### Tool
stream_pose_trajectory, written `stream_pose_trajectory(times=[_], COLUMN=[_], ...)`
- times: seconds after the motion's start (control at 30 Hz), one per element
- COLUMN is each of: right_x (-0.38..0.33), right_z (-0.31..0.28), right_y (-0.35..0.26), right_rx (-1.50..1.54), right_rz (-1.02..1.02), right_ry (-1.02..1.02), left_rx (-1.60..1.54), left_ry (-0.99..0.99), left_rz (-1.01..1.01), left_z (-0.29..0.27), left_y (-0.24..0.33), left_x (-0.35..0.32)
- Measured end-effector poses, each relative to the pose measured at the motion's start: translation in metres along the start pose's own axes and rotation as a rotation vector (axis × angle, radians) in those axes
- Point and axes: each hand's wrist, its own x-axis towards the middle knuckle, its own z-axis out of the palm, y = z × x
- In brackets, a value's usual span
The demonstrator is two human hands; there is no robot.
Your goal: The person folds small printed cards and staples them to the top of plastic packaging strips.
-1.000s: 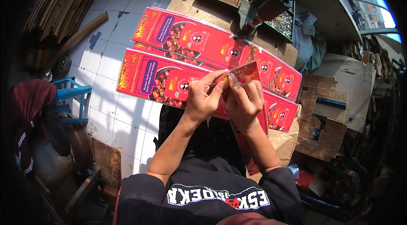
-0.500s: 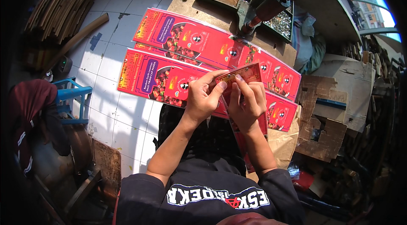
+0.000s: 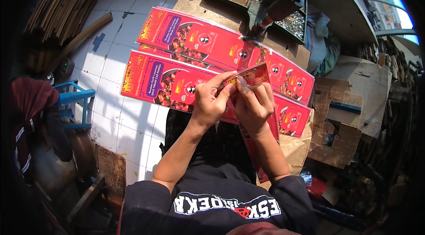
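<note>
My left hand (image 3: 211, 101) and my right hand (image 3: 253, 105) meet at the picture's middle, both pinching the top of one long red printed card strip (image 3: 253, 75). The strip runs down under my right forearm, its lower end (image 3: 258, 159) showing beside my lap. Under my hands lie two stacks of the same red strips with purple panels: a near stack (image 3: 164, 82) and a far stack (image 3: 208, 42), both slanting from upper left to lower right.
A wooden board (image 3: 201, 7) carries the strips, with a green metal press (image 3: 279, 0) and trays of small metal parts behind. Torn cardboard boxes (image 3: 341, 124) stand at right. A blue stool (image 3: 73, 102) and a dark red garment (image 3: 26, 111) are at left, on white floor tiles (image 3: 119, 120).
</note>
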Motion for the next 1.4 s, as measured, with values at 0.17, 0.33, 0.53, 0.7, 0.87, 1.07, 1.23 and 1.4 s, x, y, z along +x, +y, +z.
stream_pose_trajectory(times=[0.17,0.33,0.53,0.7,0.87,1.07,1.23,1.4], right_x=[0.001,-0.001,-0.008,-0.009,-0.009,-0.001,0.005,0.002], right_z=[0.0,-0.007,-0.008,-0.009,-0.007,-0.01,-0.013,-0.013], right_y=[0.002,0.003,0.011,0.008,0.01,0.006,0.003,0.003], right_rx=[0.043,0.267,0.316,0.41,0.404,0.294,0.243,0.19], right_rz=[-0.009,0.231,0.394,0.527,0.467,0.329,0.22,0.271], right_ry=[0.023,0.141,0.309,0.283,0.297,0.27,0.197,0.183], left_rx=[-0.052,-0.011,-0.082,-0.064,-0.039,-0.052,0.101,0.164], left_ry=[-0.01,-0.02,-0.058,-0.065,-0.091,-0.099,-0.075,-0.054], left_rz=[0.015,-0.057,-0.032,-0.073,-0.099,-0.071,-0.012,-0.032], left_z=[0.001,0.001,0.003,0.001,-0.001,-0.003,-0.004,-0.001], left_y=[-0.004,-0.002,0.009,0.007,0.009,-0.004,-0.007,0.0], left_x=[0.0,-0.002,0.001,0.003,0.007,0.008,0.006,0.006])
